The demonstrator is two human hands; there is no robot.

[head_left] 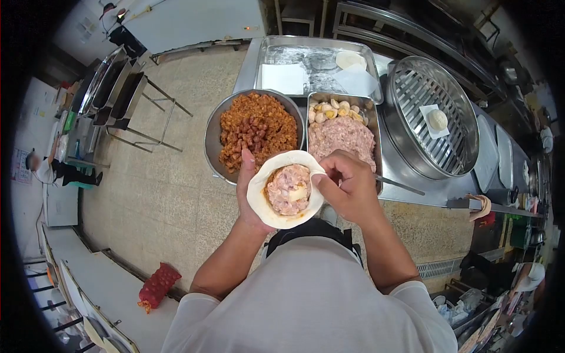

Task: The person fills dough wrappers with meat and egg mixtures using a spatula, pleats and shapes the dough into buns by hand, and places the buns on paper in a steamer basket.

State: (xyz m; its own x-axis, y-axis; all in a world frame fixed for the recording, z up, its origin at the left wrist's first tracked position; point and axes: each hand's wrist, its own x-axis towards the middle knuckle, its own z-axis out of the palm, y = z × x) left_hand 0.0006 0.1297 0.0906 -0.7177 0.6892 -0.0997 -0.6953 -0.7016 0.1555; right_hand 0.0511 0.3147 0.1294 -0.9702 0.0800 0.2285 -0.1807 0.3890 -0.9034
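Observation:
A round dough wrapper (256, 191) lies across my left hand (248, 217), which cups it from below. Pink minced meat filling (288, 187) sits in its middle, with a pale yellowish piece on it and brown filling at the edges. My right hand (351, 187) pinches the wrapper's right rim between thumb and fingers. Just beyond is a metal bowl (211, 150) of brown, chunky filling (259, 123). Beside it, a metal pan (376, 117) holds pink minced meat (341, 138) and cut egg pieces (336, 110). A metal handle (400, 185) sticks out from the pan's right side.
A steamer (412, 159) on the counter's right holds one bun (438, 120) on paper. At the back, a floured tray (282, 56) carries paper sheets (283, 79) and dough (351, 60). A red net sack (159, 285) lies lower left; people stand at left and right.

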